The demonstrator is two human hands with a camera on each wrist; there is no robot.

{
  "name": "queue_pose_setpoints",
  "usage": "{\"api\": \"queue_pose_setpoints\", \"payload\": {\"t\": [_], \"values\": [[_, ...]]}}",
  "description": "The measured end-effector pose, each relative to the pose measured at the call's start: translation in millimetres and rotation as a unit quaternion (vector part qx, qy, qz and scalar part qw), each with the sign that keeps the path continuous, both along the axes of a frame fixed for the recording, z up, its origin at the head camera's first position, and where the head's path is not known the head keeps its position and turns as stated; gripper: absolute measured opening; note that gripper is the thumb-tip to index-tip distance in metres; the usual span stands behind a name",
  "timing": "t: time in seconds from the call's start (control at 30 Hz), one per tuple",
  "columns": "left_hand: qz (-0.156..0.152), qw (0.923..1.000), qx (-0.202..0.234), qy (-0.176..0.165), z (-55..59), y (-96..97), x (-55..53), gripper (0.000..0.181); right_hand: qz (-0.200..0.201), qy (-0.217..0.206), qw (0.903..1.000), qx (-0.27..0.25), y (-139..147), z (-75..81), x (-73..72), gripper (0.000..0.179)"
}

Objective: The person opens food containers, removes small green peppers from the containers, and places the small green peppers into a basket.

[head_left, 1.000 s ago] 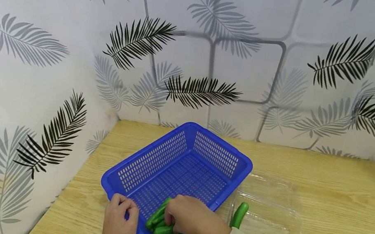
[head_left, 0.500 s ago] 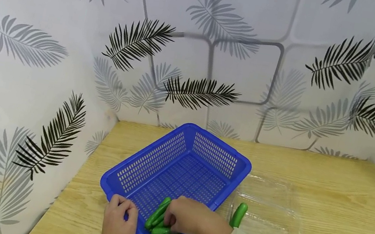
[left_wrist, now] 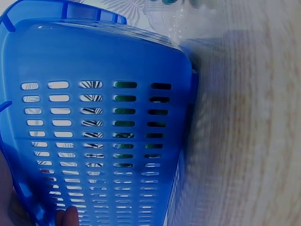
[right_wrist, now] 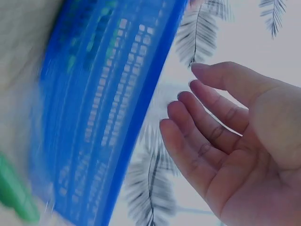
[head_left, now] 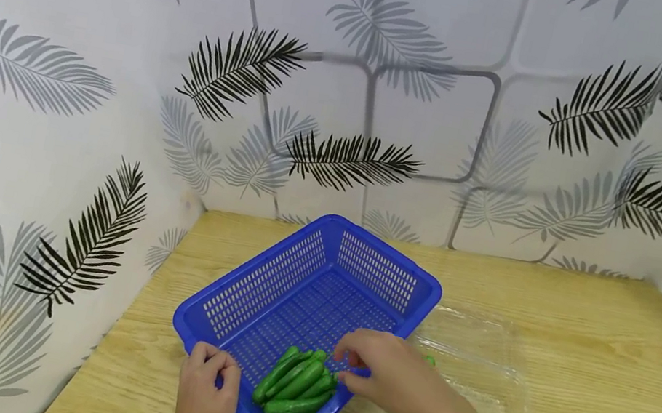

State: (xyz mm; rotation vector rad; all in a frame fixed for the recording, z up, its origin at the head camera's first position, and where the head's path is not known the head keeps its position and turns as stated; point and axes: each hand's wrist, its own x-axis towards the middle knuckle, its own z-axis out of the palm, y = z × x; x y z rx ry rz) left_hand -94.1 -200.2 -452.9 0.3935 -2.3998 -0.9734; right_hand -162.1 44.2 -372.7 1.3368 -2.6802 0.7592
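Note:
A blue plastic basket (head_left: pixel 263 290) with slotted walls stands tilted across the wooden table. Several green cucumbers (head_left: pixel 300 382) lie heaped in its near corner. My left hand (head_left: pixel 208 392) grips the near-left rim, and its fingertips (left_wrist: pixel 68 217) show against the slotted wall in the left wrist view. Over the basket's right rim, my right hand (head_left: pixel 400 377) has its fingers loosely bent and apart. The right wrist view shows that hand (right_wrist: pixel 230 136) with nothing in it, beside the basket wall.
To the basket's right is a clear plastic container (head_left: pixel 475 331), partly hidden under the right forearm. A cucumber (head_left: pixel 429 360) peeks out there; the right wrist view also shows a cucumber (right_wrist: pixel 16 193) near the basket. A leaf-patterned wall covering (head_left: pixel 426 120) rises behind the table (head_left: pixel 601 372).
My right hand has let go of the cucumbers in the basket and moved up and right to the rim, uncovering the heap. The left hand keeps its grip.

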Motion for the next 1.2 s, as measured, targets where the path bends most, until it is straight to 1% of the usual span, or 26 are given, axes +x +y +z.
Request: {"api": "queue_pose_setpoints", "payload": {"t": [0.1, 0.17, 0.23, 0.3, 0.37, 0.43, 0.57, 0.63, 0.77, 0.9, 1.0, 1.1, 1.2], "values": [[0.0, 1.0, -0.002, 0.001, -0.1, 0.4, -0.2, 0.023, -0.023, 0.006, 0.9996, -0.011, 23, -1.6, -2.1, 0.01], [0.001, 1.0, -0.004, 0.004, -0.3, 0.6, -0.3, 0.023, -0.039, 0.001, 0.9992, -0.009, 39, -4.9, -4.0, 0.009], [0.002, 1.0, -0.006, 0.007, -0.3, 0.7, 0.2, 0.023, -0.054, -0.009, 0.9985, 0.001, 53, -10.2, -5.6, 0.008], [0.002, 0.9999, -0.008, 0.008, 0.0, 0.5, 0.6, 0.023, -0.059, -0.022, 0.9979, 0.018, 67, -16.5, -7.4, 0.007], [0.001, 1.0, -0.007, 0.006, 0.6, 0.4, 0.8, 0.023, -0.059, -0.051, 0.9961, 0.039, 80, -22.8, -8.5, 0.007], [0.0, 1.0, -0.006, 0.003, 1.3, 0.3, 1.0, 0.023, -0.051, -0.09, 0.9929, 0.059, 92, -29.0, -8.7, 0.008], [-0.001, 1.0, -0.005, 0.006, 2.0, 0.6, 1.3, 0.024, -0.039, -0.162, 0.9818, 0.091, 112, -40.4, -8.5, 0.012], [-0.001, 0.9999, -0.006, 0.011, 1.9, 1.0, 1.5, 0.024, -0.042, -0.194, 0.9744, 0.104, 120, -45.8, -8.3, 0.014], [-0.002, 0.9999, -0.007, 0.014, 1.8, 1.0, 1.8, 0.024, -0.048, -0.231, 0.9654, 0.111, 131, -57.3, -8.9, 0.018], [-0.001, 1.0, -0.003, 0.005, 1.7, 0.4, 1.5, 0.025, -0.038, -0.244, 0.9643, 0.096, 135, -68.7, -11.2, 0.019], [-0.002, 1.0, -0.001, 0.005, 0.9, 0.3, 1.1, 0.025, -0.022, -0.246, 0.9658, 0.08, 138, -74.2, -12.9, 0.017], [-0.003, 1.0, 0.0, 0.009, -0.5, 0.3, 0.9, 0.024, -0.016, -0.247, 0.9663, 0.069, 141, -74.4, -14.0, 0.016], [-0.004, 0.9999, 0.0, 0.013, -1.3, 0.0, 1.0, 0.024, -0.021, -0.232, 0.9703, 0.065, 146, -69.1, -15.7, 0.016]]}}
